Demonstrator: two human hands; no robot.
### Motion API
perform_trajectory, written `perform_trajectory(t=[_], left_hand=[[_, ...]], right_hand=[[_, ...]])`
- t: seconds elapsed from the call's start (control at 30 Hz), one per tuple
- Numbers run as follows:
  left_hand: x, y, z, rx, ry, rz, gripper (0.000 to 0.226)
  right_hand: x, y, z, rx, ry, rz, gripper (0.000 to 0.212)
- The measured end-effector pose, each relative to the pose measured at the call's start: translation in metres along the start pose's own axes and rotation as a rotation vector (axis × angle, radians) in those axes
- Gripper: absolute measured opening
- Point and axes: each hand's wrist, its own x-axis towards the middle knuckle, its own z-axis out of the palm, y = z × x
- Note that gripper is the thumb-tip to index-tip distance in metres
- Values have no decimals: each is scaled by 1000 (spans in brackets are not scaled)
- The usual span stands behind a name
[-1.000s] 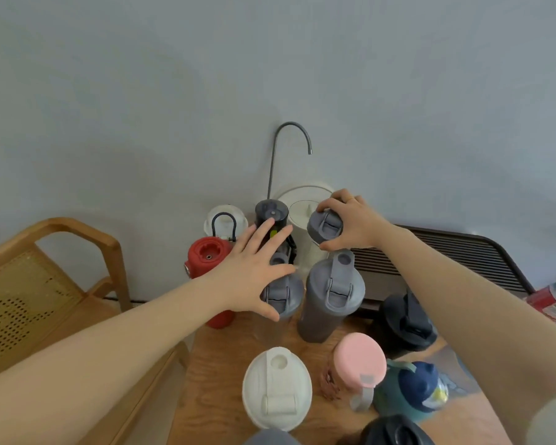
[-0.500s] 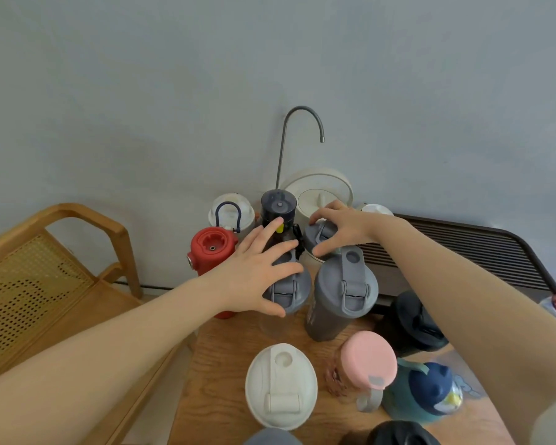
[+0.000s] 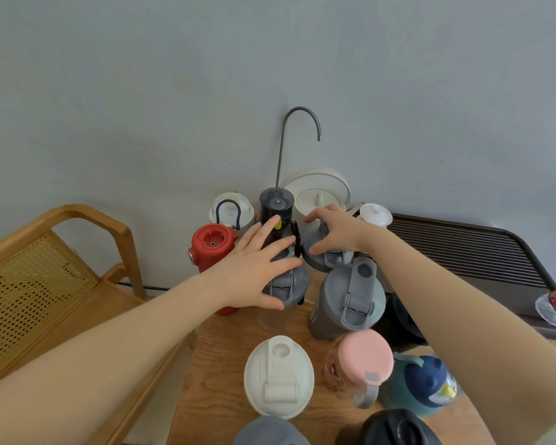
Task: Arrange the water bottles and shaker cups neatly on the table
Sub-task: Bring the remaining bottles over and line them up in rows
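Wooden table (image 3: 219, 390) against grey wall (image 3: 142, 91), crowded with bottles. Left hand (image 3: 254, 268) spread over grey shaker lid (image 3: 286, 284); right hand (image 3: 334, 232) clawed atop another grey lid (image 3: 328, 261).

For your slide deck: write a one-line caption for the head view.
Left hand and right hand each rest atop grey-lidded shakers among crowded bottles on a wooden table.

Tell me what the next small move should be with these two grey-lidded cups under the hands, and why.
Probably settle the right hand and its grey-lidded cup down into the back row and let go. That cup sits behind the tall grey shaker, beside the dark bottle, while the left hand lies spread over the other grey lid, seemingly steadying it.
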Motion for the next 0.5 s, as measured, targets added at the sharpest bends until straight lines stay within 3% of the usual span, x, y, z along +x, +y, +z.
perform_trajectory(t=[0.1, 0.23, 0.3, 0.43, 0.5], left_hand=[[-1, 7, 7, 4, 70, -3, 78], [-3, 19, 13, -54, 83, -84, 82], [-1, 25, 13, -147, 99, -160, 82], [5, 38, 16, -261, 102, -287, 90], [8, 41, 17, -257, 95, -334, 87]], right_hand=[[-17, 4, 6, 40, 191, -3, 82], [-72, 4, 8, 113, 557, -57, 64], [-101, 6, 18, 43, 545, -74, 67], [-121, 6, 54, -186, 292, 18, 95], [-118, 4, 65, -167, 337, 57, 92]])
